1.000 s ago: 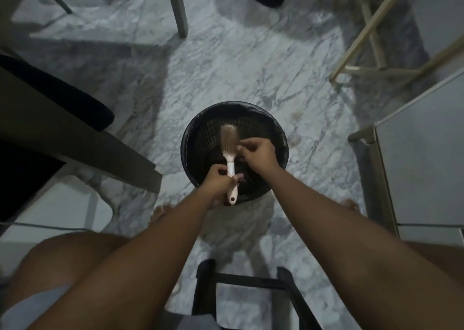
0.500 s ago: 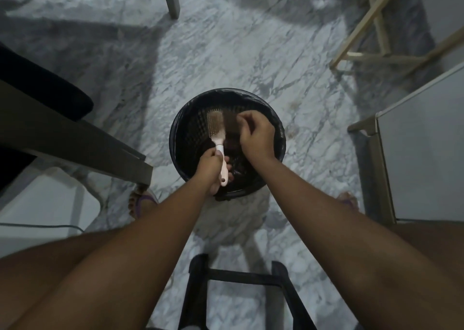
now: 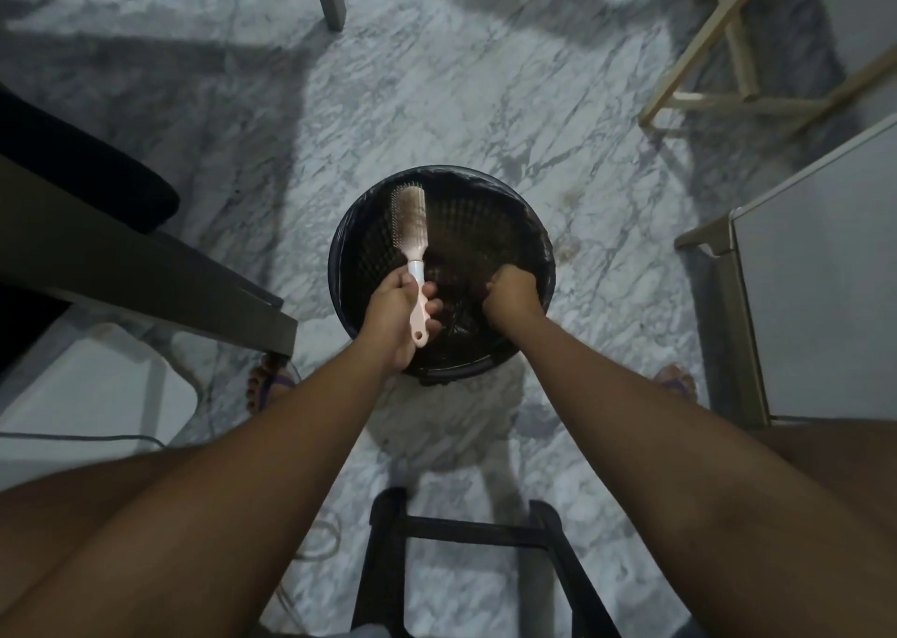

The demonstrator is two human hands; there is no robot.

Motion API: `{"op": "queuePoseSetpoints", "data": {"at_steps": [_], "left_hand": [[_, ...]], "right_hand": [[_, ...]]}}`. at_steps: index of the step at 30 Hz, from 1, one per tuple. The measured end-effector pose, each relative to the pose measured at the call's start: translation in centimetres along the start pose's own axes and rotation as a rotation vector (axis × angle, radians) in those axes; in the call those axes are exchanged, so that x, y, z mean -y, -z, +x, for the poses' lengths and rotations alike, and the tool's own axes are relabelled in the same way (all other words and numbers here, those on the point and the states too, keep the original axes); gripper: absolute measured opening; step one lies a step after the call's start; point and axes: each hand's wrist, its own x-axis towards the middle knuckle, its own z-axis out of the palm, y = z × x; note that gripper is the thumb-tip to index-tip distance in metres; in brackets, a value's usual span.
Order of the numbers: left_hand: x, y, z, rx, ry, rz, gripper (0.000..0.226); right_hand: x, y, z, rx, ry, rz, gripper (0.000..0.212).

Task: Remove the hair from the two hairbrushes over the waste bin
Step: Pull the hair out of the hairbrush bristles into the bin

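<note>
Over the bin [image 3: 539, 249], both hands work above the opening so anything pulled off drops straight in. Left hand [image 3: 398, 317] is wrapped tight round the pink brush [image 3: 411, 244] handle, low on the grip, head pointing away and bristle side turned toward the right hand, likely to leave the bristles free for picking. Brush head sits over the bin's left half, inside the rim line. Right hand [image 3: 512, 292] is off the brush, over the right side of the bin, fingers curled into a loose fist; cannot tell whether it pinches any hair, too dark against the black liner. Probably shedding a tuft or about to go back for more. Some dark stuff shows low in the bin, could be hair or liner folds, unclear. Brush bristles look mostly bare from here but detail is too small to call it clean. Second brush not in view. Bin stands on marble floor [image 3: 437, 103] between the person's feet, with a black stool [image 3: 466, 535] in close, keeping the reach short.
</note>
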Motion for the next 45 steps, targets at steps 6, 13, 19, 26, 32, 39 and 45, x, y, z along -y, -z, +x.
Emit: {"op": "queuePoseSetpoints", "data": {"at_steps": [6, 13, 19, 26, 32, 39, 45], "left_hand": [[-2.5, 1.0, 1.0, -0.02, -0.04, -0.053, 0.03], [-1.2, 2.1, 1.0, -0.01, -0.015, 0.075, 0.02], [-0.4, 1.6, 0.2, -0.002, -0.015, 0.178, 0.028], [-0.5, 0.8, -0.6, 0.016, -0.04, 0.177, 0.027], [0.8, 1.2, -0.3, -0.037, 0.034, 0.094, 0.034], [1.6, 1.0, 0.0, -0.128, 0.06, -0.024, 0.033], [0.8, 1.1, 0.6, -0.144, 0.021, -0.154, 0.027]], "right_hand": [[-0.4, -0.4, 0.1, 0.161, 0.01, -0.276, 0.029], [2.2, -1.1, 1.2, 0.135, 0.186, -0.015, 0.094], [4.3, -0.1, 0.3, -0.043, 0.492, 0.297, 0.084], [4.2, 0.2, -0.2, -0.265, 0.5, 0.445, 0.017], [3.8, 0.9, -0.1, -0.397, 0.508, 0.584, 0.013], [3.2, 0.7, 0.4, -0.561, 0.435, 0.787, 0.008], [-0.1, -1.2, 0.6, -0.486, 0.076, 0.676, 0.008]]}}
